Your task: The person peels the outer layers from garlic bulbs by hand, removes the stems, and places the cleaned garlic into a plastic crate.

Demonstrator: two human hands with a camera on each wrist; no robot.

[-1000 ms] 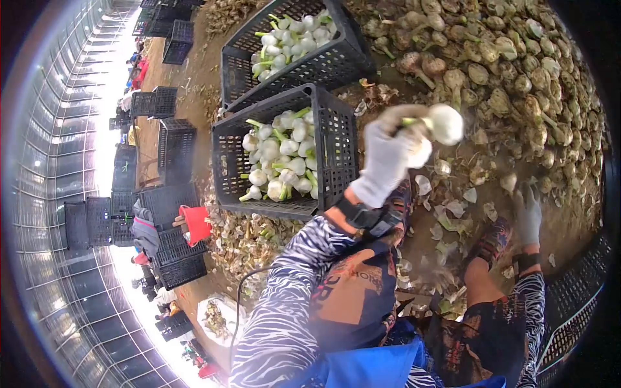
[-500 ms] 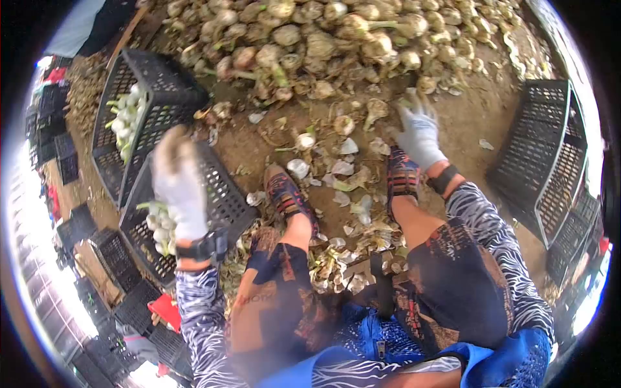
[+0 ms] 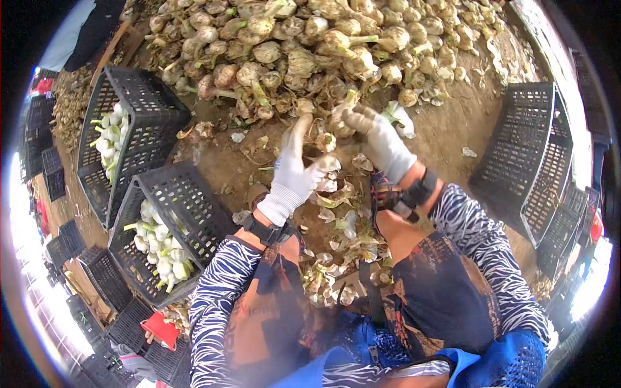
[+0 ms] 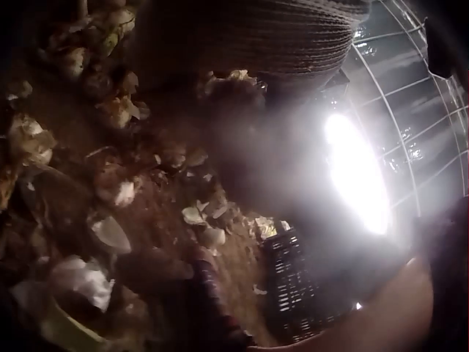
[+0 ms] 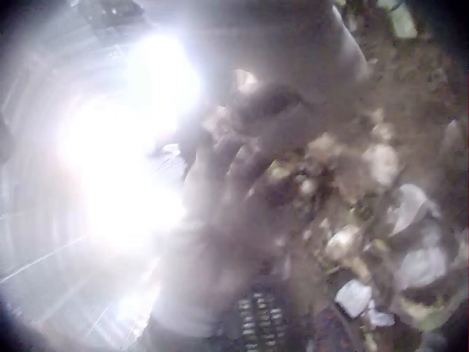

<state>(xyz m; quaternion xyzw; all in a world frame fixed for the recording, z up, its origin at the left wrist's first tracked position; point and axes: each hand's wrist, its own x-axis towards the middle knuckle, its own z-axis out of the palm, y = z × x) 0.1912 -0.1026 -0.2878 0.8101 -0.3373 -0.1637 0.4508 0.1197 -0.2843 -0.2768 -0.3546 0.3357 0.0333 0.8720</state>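
The gloved left hand is over the dirt floor between the feet, fingers extended toward the heap and thumb spread, with nothing gripped. Facing it, the gloved right hand has its fingers curled against a dirty garlic bulb at the near edge of the unpeeled garlic heap. A small bulb lies between the hands. White peeled garlic fills part of the near left crate. Both wrist views are blurred; the left shows a glove cuff, and finger contact is unclear.
Another crate with white bulbs stands behind the near left one. Black crates stand at the right. Peels litter the ground between the shoes. A red bucket is at lower left.
The left hand, earlier carrying white bulbs, has come back from the near left crate without them. The right hand has moved left along the heap's edge to a bulb. The head view has turned.
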